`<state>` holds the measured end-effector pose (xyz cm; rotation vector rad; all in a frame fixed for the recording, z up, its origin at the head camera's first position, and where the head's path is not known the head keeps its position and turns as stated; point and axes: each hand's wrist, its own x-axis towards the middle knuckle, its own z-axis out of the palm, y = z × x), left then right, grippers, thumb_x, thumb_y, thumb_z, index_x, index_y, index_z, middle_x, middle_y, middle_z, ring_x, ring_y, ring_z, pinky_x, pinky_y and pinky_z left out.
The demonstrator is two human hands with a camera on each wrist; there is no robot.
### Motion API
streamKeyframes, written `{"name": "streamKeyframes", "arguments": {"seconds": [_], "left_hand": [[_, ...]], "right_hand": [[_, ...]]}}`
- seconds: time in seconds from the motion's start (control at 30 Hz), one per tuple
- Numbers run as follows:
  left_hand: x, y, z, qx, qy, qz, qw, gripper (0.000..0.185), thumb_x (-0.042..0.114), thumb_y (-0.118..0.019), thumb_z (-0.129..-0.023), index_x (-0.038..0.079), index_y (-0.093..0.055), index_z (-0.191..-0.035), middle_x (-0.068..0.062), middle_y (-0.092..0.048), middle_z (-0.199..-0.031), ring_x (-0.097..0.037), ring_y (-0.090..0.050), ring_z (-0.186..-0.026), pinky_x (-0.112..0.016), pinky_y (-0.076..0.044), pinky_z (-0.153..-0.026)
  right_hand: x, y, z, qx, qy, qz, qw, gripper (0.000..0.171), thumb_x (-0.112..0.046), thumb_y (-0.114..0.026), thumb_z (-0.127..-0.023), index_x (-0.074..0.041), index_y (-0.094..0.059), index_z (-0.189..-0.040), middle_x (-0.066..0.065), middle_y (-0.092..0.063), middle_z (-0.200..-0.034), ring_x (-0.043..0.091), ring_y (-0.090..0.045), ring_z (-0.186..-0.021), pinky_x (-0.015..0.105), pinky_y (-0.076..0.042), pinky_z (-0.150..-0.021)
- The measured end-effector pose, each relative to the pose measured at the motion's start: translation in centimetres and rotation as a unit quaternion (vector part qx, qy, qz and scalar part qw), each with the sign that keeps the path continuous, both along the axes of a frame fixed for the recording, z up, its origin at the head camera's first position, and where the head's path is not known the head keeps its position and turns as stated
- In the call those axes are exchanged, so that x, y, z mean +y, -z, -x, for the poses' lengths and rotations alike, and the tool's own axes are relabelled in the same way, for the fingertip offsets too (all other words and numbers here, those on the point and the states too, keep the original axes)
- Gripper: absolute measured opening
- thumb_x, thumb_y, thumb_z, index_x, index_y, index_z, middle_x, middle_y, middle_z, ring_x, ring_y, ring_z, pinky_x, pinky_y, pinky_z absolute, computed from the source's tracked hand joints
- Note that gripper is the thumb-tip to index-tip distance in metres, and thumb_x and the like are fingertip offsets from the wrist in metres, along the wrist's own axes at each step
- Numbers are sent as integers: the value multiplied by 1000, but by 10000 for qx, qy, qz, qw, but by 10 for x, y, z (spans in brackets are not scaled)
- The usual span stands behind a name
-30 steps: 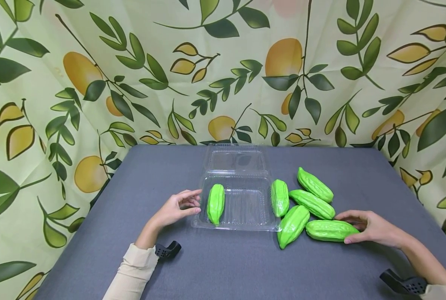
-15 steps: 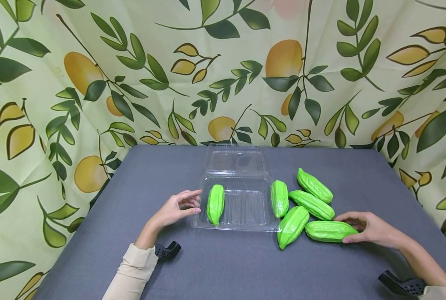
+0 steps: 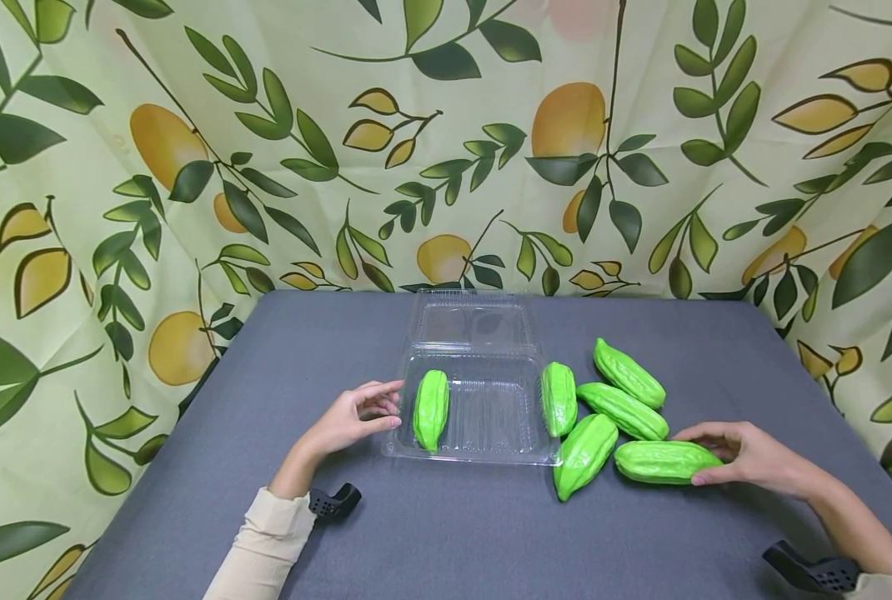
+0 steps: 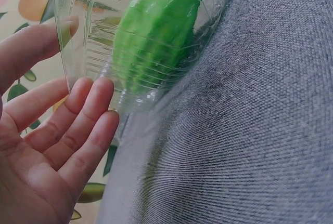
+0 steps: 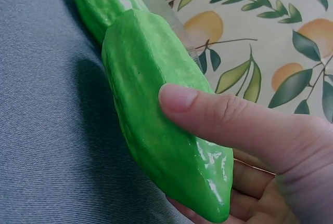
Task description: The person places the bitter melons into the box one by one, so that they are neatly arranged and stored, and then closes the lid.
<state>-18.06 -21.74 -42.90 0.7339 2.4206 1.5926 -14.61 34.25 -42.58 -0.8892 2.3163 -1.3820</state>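
Hands at work over grey cloth table (image 3: 491,533): right hand (image 3: 754,457) wraps thumb and fingers round nearest bumpy green plastic gourd (image 3: 665,462), lying on cloth right of clear plastic clamshell box (image 3: 483,446). Left hand (image 3: 348,421), fingers relaxed, steadies box's left rim. One gourd already inside (image 3: 431,408); four more wait beside. Pickup step, apparently; next move calls for lift and carry left into box.
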Motion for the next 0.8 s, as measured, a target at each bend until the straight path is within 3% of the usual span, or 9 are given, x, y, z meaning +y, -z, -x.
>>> {"name": "streamKeyframes", "arguments": {"seconds": [0.57, 0.8], "left_hand": [[0, 0, 0, 37, 47, -90, 9999, 55, 4, -69, -86, -12, -48, -134, -29, -58, -115, 0, -60, -95, -15, -53, -89], [1, 0, 0, 8, 32, -79, 10000, 55, 4, -69, -86, -12, -48, -134, -30, -58, -115, 1, -60, -95, -15, -53, -89]], "right_hand": [[-3, -6, 3, 17, -275, 471, 9985, 52, 15, -66, -78, -11, -61, -123, -24, -64, -120, -9, -62, -103, 13, -54, -74], [-5, -10, 3, 101, -155, 362, 9992, 50, 15, -67, -78, -9, -62, -122, -25, -63, -119, -9, -62, -101, 13, -53, -71]]}}
